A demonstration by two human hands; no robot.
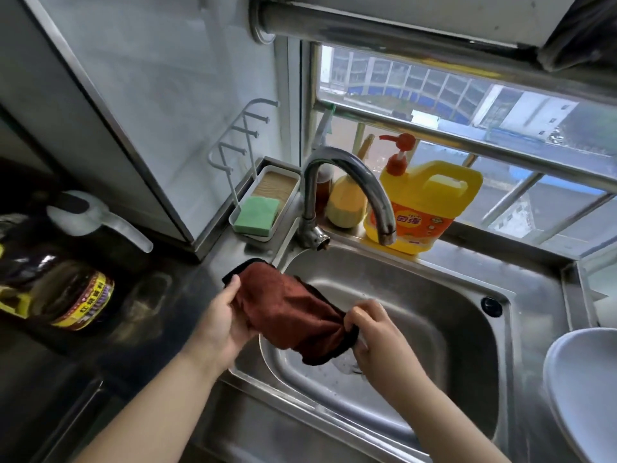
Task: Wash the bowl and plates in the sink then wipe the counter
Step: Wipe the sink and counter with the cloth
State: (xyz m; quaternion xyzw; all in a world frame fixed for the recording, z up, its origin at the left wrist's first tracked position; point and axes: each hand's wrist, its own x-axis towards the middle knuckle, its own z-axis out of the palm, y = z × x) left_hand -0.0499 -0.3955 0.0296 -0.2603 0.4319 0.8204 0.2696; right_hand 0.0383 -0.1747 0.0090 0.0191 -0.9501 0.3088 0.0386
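1. Spanning most of the lower frame, the stainless steel sink (417,295) sits set into a steel surface (253,426), its round basin wet and its overflow hole (491,306) on the far right wall.
2. White plates (587,389) stand stacked on the surface at the right edge, just beside the sink rim; only part of them is in view.
3. Behind the sink, a window (467,105) with metal bars looks out onto buildings.
4. On the window ledge stands a yellow dish soap jug (430,205) with a red pump, and just left of it a pale yellow rounded object (345,205) that I cannot identify.
5. A curved chrome faucet (350,182) rises at the back left corner of the sink, its spout over the basin.
6. A rust-red cloth (293,309) with dark edging is stretched between both hands above the left part of the basin.
7. The left hand (220,315) grips the cloth's left end, thumb on top, over the sink's left rim.
8. The right hand (374,332) pinches the bunched right end with curled fingers, above the basin.
9. A dark sauce bottle (66,295) with a yellow and red label lies at the far left.
10. A green sponge (257,215) rests in a white tray (267,195) left of the faucet.
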